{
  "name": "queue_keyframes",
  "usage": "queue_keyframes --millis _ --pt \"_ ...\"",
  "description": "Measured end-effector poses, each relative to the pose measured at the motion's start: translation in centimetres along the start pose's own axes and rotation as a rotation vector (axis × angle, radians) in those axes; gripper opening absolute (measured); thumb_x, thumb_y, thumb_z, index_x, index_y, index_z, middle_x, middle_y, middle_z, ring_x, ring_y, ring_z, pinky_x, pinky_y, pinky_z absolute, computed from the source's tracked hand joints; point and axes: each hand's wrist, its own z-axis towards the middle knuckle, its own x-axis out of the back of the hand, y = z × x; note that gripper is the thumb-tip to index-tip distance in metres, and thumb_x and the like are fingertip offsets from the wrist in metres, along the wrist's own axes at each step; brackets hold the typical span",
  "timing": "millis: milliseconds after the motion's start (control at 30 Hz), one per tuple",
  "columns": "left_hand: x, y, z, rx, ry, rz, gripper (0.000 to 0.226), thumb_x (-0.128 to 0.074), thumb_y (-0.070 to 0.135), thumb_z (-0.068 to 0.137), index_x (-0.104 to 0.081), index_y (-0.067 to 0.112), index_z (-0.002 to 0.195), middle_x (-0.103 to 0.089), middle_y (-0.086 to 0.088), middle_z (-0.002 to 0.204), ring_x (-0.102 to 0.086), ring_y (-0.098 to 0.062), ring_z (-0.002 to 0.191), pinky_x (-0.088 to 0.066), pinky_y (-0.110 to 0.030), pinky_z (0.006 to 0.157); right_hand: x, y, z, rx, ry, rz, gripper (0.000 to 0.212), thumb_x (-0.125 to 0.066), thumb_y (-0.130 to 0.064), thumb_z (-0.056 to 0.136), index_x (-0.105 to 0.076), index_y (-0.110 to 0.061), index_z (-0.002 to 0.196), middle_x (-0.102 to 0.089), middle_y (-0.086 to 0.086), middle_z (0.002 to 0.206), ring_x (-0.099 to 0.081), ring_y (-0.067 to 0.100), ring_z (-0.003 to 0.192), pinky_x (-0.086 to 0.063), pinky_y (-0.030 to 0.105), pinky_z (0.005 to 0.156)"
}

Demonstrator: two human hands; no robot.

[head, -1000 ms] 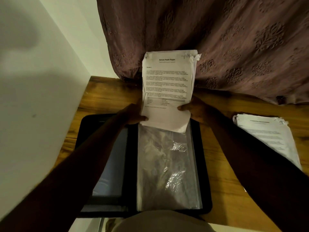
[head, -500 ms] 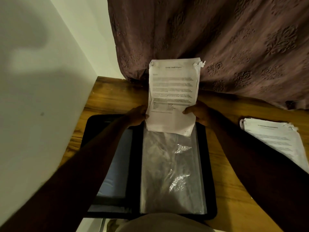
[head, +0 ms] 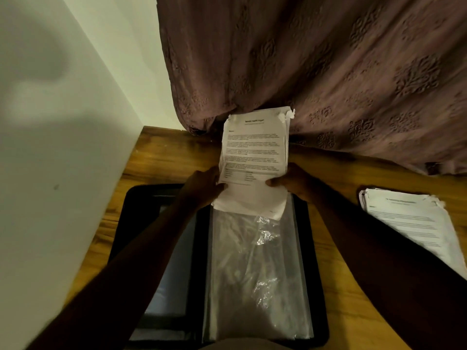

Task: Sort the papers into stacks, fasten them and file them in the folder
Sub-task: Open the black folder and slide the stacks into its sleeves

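**Head view: paper stack held over the sleeve mouth, both hands on it**

Compared with 1 s ago, the grip is the same and the camera has shifted a little. The paper stack [head: 255, 152] now sits slightly lower over the top of the plastic sleeve [head: 252, 274]. The left hand [head: 202, 190] pinches the stack's left edge and the right hand [head: 295, 183] pinches its right edge. Both thumbs are on the printed front, and the fingers are hidden behind the stack. The stack stands tilted up towards the curtain [head: 328, 72], with its curled bottom edge overlapping the sleeve's top. The sleeve lies in the right half of the open black folder [head: 141, 210] on the wooden table [head: 164, 157]. A second paper stack [head: 409, 223] lies flat on the table right of the folder, apart from it.
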Motion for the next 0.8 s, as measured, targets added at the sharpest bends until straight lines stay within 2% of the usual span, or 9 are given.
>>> queue_keyframes --millis 100,200,267,400,467,533,633,700,800 --pt "-0.8 -0.3 0.2 0.039 0.045 -0.023 0.038 -0.057 0.026 0.099 -0.053 0.01 0.133 -0.065 -0.013 0.127 -0.064 -0.035 0.111 -0.057 -0.041 0.085 -0.3 -0.1 0.3 -0.012 -0.027 -0.003 0.067 -0.075 0.01 0.078 -0.054 -0.009 0.139 -0.063 0.006 0.134 -0.062 0.016 0.118 -0.057 0.032 0.093" --pt "-1.3 -0.5 0.9 0.22 0.103 -0.24 0.037 -0.061 0.025 0.098 -0.048 0.007 0.128 -0.062 -0.014 0.123 -0.064 -0.035 0.106 -0.053 -0.034 0.071 -0.1 0.0 0.2 -0.028 -0.032 0.013 0.067 -0.075 0.011 0.078 -0.055 -0.009 0.138 -0.065 0.006 0.132 -0.064 0.019 0.118 -0.058 0.035 0.093" --pt "-1.5 -0.7 1.4 0.3 0.13 -0.368 0.041 -0.069 0.032 0.094 -0.051 0.008 0.122 -0.062 -0.01 0.118 -0.06 -0.025 0.097 -0.043 -0.024 0.061 0.3 0.2 0.2 -0.046 -0.064 0.035 0.063 -0.075 0.009 0.079 -0.057 -0.01 0.136 -0.068 0.004 0.128 -0.066 0.019 0.115 -0.058 0.038 0.093" --pt "-1.9 -1.5 2.0 0.243 0.091 -0.454 0.032 -0.075 0.029 0.09 -0.067 0.009 0.115 -0.064 0.003 0.108 -0.057 -0.015 0.092 -0.042 -0.018 0.063 0.8 0.5 0.1 -0.066 -0.116 0.057 0.065 -0.079 0.002 0.077 -0.057 -0.012 0.137 -0.065 0.008 0.133 -0.063 0.025 0.122 -0.054 0.048 0.098" --pt "-2.0 -1.9 1.8 0.233 0.098 -0.462 0.026 -0.075 0.023 0.09 -0.07 0.008 0.111 -0.062 0.005 0.103 -0.057 -0.014 0.09 -0.039 -0.013 0.058 0.7 0.3 0.1 -0.078 -0.129 0.068 0.065 -0.077 0.003 0.078 -0.056 -0.01 0.137 -0.065 0.008 0.133 -0.063 0.025 0.122 -0.055 0.046 0.097" --pt "-2.1 -2.5 1.7 0.243 0.122 -0.559 0.021 -0.074 0.018 0.091 -0.067 0.007 0.106 -0.065 0.001 0.099 -0.06 -0.016 0.084 -0.041 -0.016 0.056 0.7 0.1 0.1 -0.102 -0.115 0.084 0.064 -0.077 0.002 0.077 -0.057 -0.011 0.136 -0.066 0.006 0.131 -0.063 0.025 0.122 -0.055 0.047 0.096" --pt "-2.2 -2.6 0.6 0.26 0.075 -0.779 0.021 -0.066 0.01 0.095 -0.058 -0.002 0.11 -0.064 -0.006 0.081 -0.055 -0.014 0.055 -0.039 -0.019 0.042 0.6 -0.1 0.2 -0.118 -0.087 0.142 0.065 -0.082 -0.006 0.073 -0.059 -0.013 0.134 -0.067 0.006 0.131 -0.063 0.027 0.122 -0.055 0.051 0.096" --pt "-2.2 -2.5 -0.2 0.202 0.044 -0.833 0.021 -0.06 0.009 0.099 -0.052 -0.005 0.112 -0.063 -0.008 0.075 -0.05 -0.01 0.042 -0.038 -0.021 0.037 0.6 0.1 0.3 -0.118 -0.07 0.177 0.07 -0.084 -0.014 0.07 -0.058 -0.012 0.135 -0.066 0.007 0.132 -0.062 0.029 0.122 -0.055 0.052 0.094" --pt "-2.2 -2.3 -0.7 0.139 0.033 -0.881 0.021 -0.057 0.012 0.102 -0.048 -0.001 0.115 -0.065 -0.011 0.079 -0.051 -0.011 0.039 -0.038 -0.022 0.036 0.2 -0.2 0.2 -0.101 -0.043 0.186 0.054 -0.074 -0.003 0.08 -0.059 -0.011 0.132 -0.071 0.004 0.124 -0.066 0.026 0.116 -0.06 0.039 0.081"
